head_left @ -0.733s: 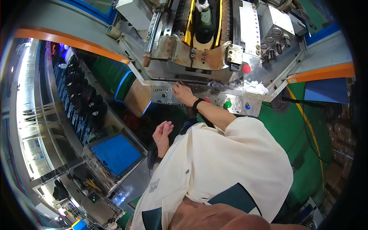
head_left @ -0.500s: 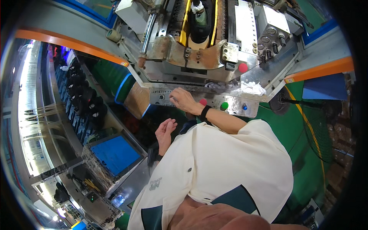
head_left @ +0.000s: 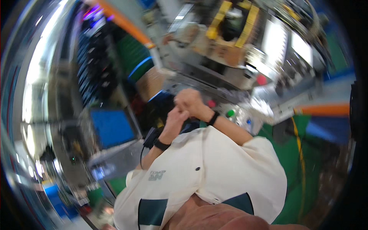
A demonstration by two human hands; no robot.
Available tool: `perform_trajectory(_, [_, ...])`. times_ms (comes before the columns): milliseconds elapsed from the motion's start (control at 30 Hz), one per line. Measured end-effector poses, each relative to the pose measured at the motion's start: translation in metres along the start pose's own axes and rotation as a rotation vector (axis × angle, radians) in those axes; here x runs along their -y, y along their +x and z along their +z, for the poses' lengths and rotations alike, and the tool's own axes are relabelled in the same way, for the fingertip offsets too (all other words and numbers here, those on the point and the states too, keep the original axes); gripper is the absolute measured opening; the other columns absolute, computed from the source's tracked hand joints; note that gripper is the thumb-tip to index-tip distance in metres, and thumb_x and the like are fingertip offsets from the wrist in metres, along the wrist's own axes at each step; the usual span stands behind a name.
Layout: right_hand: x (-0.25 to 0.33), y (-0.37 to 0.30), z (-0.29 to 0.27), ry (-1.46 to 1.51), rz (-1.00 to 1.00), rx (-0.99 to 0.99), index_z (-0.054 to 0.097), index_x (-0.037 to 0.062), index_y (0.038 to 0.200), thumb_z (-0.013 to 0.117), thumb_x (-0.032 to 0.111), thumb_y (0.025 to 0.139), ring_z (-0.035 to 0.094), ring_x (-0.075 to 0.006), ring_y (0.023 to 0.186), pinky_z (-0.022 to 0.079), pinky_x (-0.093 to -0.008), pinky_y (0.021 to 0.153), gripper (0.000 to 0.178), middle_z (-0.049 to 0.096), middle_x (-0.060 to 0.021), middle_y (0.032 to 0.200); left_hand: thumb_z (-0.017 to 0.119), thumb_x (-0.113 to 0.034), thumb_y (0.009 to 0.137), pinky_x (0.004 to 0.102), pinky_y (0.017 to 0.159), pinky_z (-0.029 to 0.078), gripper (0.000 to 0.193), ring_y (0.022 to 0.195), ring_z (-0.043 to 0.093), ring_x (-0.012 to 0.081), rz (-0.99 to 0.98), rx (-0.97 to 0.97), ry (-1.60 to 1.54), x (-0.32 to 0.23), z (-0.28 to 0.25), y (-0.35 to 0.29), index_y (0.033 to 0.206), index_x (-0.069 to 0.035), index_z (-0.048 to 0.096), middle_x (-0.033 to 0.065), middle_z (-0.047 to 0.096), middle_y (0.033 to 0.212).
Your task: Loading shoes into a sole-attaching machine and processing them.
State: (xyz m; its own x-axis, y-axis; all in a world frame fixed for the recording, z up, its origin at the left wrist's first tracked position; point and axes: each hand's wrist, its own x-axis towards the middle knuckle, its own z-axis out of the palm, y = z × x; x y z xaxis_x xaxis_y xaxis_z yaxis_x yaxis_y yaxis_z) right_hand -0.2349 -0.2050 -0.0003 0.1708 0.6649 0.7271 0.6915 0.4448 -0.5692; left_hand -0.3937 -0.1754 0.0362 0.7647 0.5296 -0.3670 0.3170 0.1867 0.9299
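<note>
My left hand (head_left: 175, 122) and my right hand (head_left: 189, 102) meet in front of my chest, touching or overlapping. Both have curled fingers, smeared by motion; whatever lies in them, if anything, cannot be made out. Each wrist wears a black band. Just beyond the hands runs the machine's metal front panel (head_left: 176, 85), with a red button (head_left: 211, 103), a green button (head_left: 230, 113) and a blue button (head_left: 248, 122) to the right. Farther back, a dark rounded form (head_left: 229, 30) sits between two yellow guides (head_left: 247, 26), behind a rusty curved plate (head_left: 231, 55).
At left stands a rack of dark shoe-like items (head_left: 101, 65) beside a shiny conveyor (head_left: 40, 76). A blue-topped surface (head_left: 111, 128) is nearer me. Crumpled whitish material (head_left: 264, 97) lies on the machine's right ledge. An orange rail (head_left: 322, 110) and yellow floor line (head_left: 301, 153) are at right.
The view has swung, so the machine appears farther right and blurred. My hands, apart before, have come together; the left has moved up to the right, its fingers now curled.
</note>
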Motion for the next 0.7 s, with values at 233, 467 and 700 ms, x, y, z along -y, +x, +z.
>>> perform_trajectory(233, [0.024, 0.020, 0.022, 0.229, 0.310, 0.190, 0.070, 0.0013, 0.084, 0.058, 0.015, 0.094, 0.068, -0.0345, 0.073, 0.054, -0.0409, 0.068, 0.020, 0.069, -0.0170, 0.079, 0.071, -0.028, 0.095, 0.0348, 0.113, 0.038, 0.071, 0.131, 0.052, 0.0188, 0.221, 0.044, -0.495, -0.032, -0.023, -0.062, 0.151, 0.001, 0.038, 0.0119, 0.055, 0.141])
perform_trajectory(467, [0.049, 0.089, 0.090, 0.225, 0.280, 0.425, 0.068, -0.0015, 0.093, 0.065, 0.013, 0.095, 0.065, -0.0217, 0.069, 0.051, -0.0331, 0.067, 0.015, 0.068, -0.0142, 0.079, 0.066, -0.012, 0.098, 0.0352, 0.107, 0.047, 0.043, 0.120, 0.062, 0.0211, 0.473, -0.398, -0.454, -0.020, -0.127, -0.156, 0.138, -0.001, 0.056, 0.0149, 0.064, 0.132])
perform_trajectory(700, [0.199, 0.238, 0.202, 0.330, -0.199, 0.388, 0.070, 0.0020, 0.094, 0.072, 0.009, 0.091, 0.062, -0.0169, 0.066, 0.050, -0.0296, 0.065, 0.008, 0.069, -0.0074, 0.081, 0.074, -0.028, 0.093, 0.0378, 0.103, 0.049, 0.044, 0.120, 0.061, 0.0231, 0.495, -1.147, 0.173, 0.014, -0.274, -0.276, 0.125, 0.001, 0.066, 0.0126, 0.067, 0.127])
